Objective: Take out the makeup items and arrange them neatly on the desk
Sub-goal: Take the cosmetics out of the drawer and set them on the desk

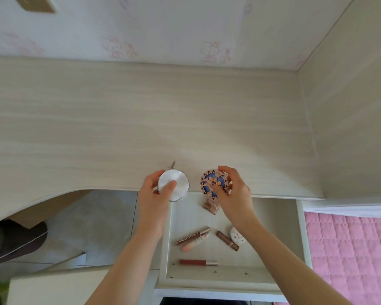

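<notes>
- At the desk's front edge, my left hand (155, 190) grips a round silver compact (180, 183), with the thumb across its lid and the fingers curled round its far rim.
- Just to the right, my right hand (235, 190) grips a rose-gold compact (209, 183) with a blue patterned lid, the fingers curled over its right side.
- Both compacts hang over the front lip of the desk (141, 119), near each other but apart. I cannot tell whether either one touches the wood.
- Just behind the silver compact a small thin metal thing (172, 166) lies on the desk, too small for me to name.
- I judge the task to be at an early stage: these two compacts are out of the drawer but not released, and I see no makeup laid out on the desk.
- Below my hands the open drawer (271, 238) holds what is left:
  - a rose-gold box (211, 206) right under my right hand;
  - a brown Colorkey tube (193, 235) touching a pink tube (195, 243) in the middle;
  - a dark brown tube (227, 240) just beside a white round case (237, 236), which my right forearm partly hides;
  - a red lip gloss (197, 262) alone near the drawer's front wall.
- By my count, six items are left to lift out, and all the neat lining-up is yet to do.
</notes>
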A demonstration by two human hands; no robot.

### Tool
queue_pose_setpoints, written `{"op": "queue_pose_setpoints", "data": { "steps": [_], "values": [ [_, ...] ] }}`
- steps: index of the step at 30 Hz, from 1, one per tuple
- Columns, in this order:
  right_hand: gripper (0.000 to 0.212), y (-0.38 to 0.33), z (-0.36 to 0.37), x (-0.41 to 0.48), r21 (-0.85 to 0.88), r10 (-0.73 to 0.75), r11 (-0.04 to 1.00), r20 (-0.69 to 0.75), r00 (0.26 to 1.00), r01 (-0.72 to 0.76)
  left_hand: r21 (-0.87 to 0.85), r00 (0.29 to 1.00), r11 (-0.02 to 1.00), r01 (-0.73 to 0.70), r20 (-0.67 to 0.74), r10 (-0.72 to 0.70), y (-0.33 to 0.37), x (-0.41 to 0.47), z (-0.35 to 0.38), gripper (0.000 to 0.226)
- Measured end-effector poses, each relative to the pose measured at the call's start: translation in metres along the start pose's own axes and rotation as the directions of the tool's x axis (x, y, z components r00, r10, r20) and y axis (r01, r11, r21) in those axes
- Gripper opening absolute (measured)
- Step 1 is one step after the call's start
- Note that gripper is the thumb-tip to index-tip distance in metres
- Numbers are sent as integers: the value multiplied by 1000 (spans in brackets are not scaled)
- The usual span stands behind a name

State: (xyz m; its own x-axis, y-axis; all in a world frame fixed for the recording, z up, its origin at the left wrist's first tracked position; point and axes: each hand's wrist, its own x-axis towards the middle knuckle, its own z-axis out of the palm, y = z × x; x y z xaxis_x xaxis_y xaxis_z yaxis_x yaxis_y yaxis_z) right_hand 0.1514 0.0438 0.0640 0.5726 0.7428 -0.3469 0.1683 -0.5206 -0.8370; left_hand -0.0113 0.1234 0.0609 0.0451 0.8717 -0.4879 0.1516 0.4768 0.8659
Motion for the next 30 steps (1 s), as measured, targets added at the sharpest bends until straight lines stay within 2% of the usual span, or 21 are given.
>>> {"op": "queue_pose_setpoints", "data": {
  "steps": [10, 16, 21, 26, 30],
  "values": [
    [43, -52, 17, 97, -25, -1, 1000, 49, 999, 2, 7, 996, 998, -69, -61, 70, 54, 99, 30, 32],
    [43, -69, 35, 151, -4, 35, 999, 63, 997, -34, 27, 997, 1000, -6, -81, 8, 63, 151, 45, 37],
    [45, -69, 42, 169, -28, 32, 999, 76, 997, -30, 80, 998, 997, -8, -59, 13, 61, 168, 49, 43],
    [44, -61, 42, 173, -56, 16, 998, 79, 997, -12, 164, 997, 984, -68, -25, 73, 55, 168, 48, 37],
    [45, -59, 42, 173, -167, -36, 985, 63, 997, 46, 281, 986, 945, -167, 34, 164, 55, 171, 44, 32]
  ]
}}
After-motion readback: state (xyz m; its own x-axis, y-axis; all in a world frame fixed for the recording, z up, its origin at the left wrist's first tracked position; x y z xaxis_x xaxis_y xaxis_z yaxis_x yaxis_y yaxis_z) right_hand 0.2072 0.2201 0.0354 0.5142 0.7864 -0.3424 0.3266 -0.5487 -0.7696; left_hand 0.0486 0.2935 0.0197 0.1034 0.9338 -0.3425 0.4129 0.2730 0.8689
